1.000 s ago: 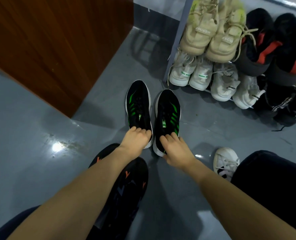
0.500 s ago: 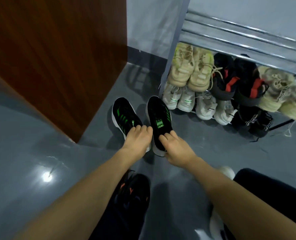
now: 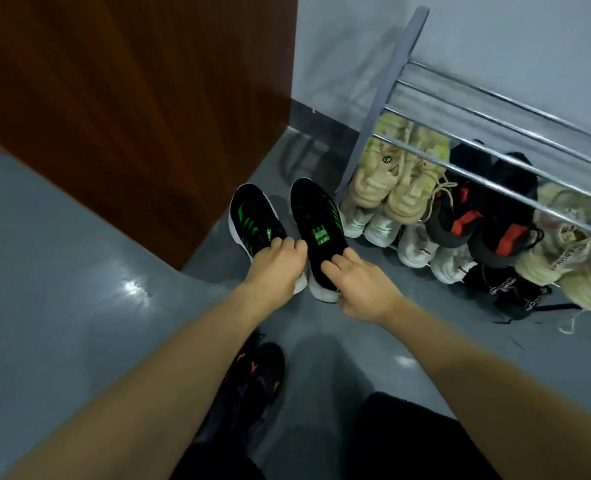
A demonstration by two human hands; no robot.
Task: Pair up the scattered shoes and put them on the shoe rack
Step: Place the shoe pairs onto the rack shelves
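Two black knit sneakers, green-striped, white-soled: left shoe (image 3: 252, 223) gripped by left hand (image 3: 276, 268), right shoe (image 3: 316, 230) by right hand (image 3: 359, 289) (fingers curled over heels). Chrome-barred shoe rack (image 3: 494, 133) crammed with beige, white, black pairs.

Left hand (image 3: 277, 268): arm extended forward, palm down, fingers curled in a grip. Right hand (image 3: 358, 289): arm extended forward, fingers curled in a grip, just beside the left. Forearms bare.
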